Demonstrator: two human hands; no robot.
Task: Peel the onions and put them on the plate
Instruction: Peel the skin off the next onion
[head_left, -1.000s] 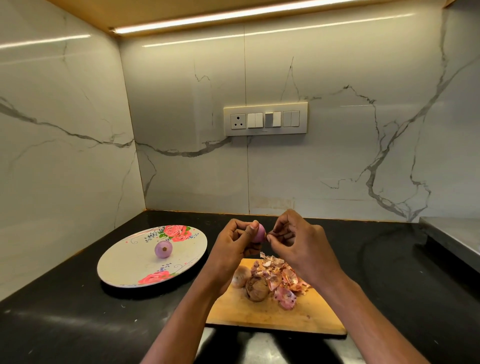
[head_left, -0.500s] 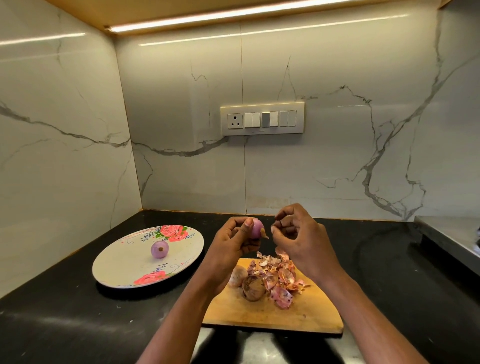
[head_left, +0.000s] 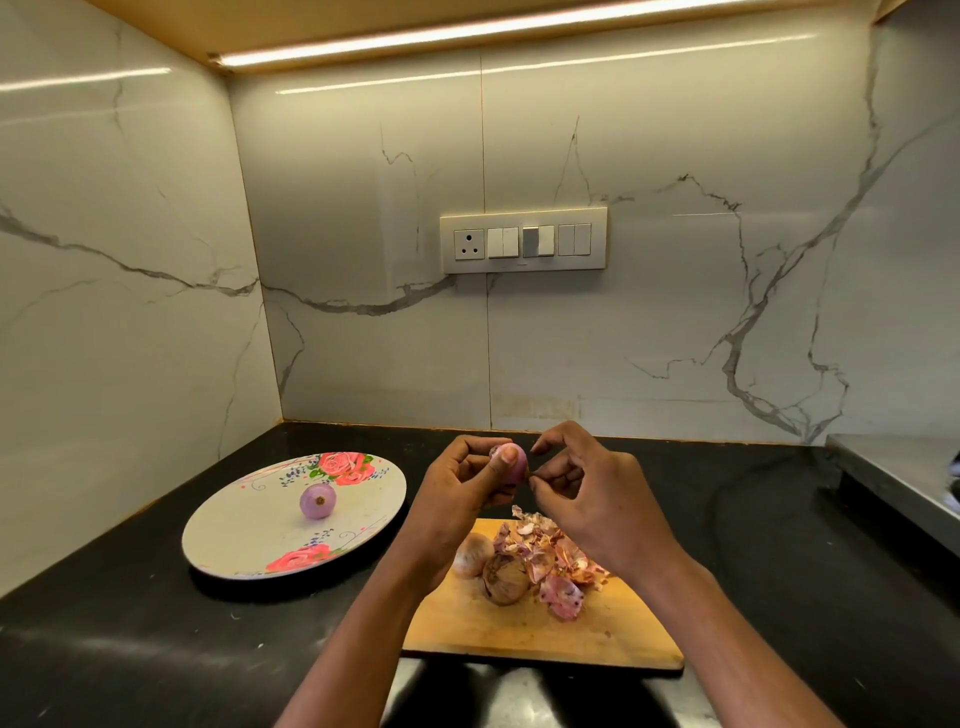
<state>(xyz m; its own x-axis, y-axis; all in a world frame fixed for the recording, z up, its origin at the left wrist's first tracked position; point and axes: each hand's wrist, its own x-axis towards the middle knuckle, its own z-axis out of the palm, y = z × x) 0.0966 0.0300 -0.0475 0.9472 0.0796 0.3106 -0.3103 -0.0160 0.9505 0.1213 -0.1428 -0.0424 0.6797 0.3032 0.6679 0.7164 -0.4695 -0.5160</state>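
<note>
My left hand (head_left: 457, 499) grips a small pink onion (head_left: 514, 460) by thumb and fingers, raised above the far end of the wooden cutting board (head_left: 540, 631). My right hand (head_left: 592, 499) is at the onion's right side, its thumb and curled fingers pinching at the skin there. One peeled purple onion (head_left: 318, 501) lies on the white floral plate (head_left: 249, 545) to the left. Two unpeeled brown onions (head_left: 472, 555) (head_left: 506, 578) sit on the board beside a pile of peels (head_left: 553, 564).
A black counter (head_left: 130, 649) fills a corner of marble walls. The plate lies left of the board, a hand's width apart. On the back wall is a switch panel (head_left: 522, 241). A steel surface (head_left: 904, 478) juts in at the right edge.
My right hand drew a little away from the onion, then returned to its right side. The left hand kept its grip on the onion and both hands stayed above the board.
</note>
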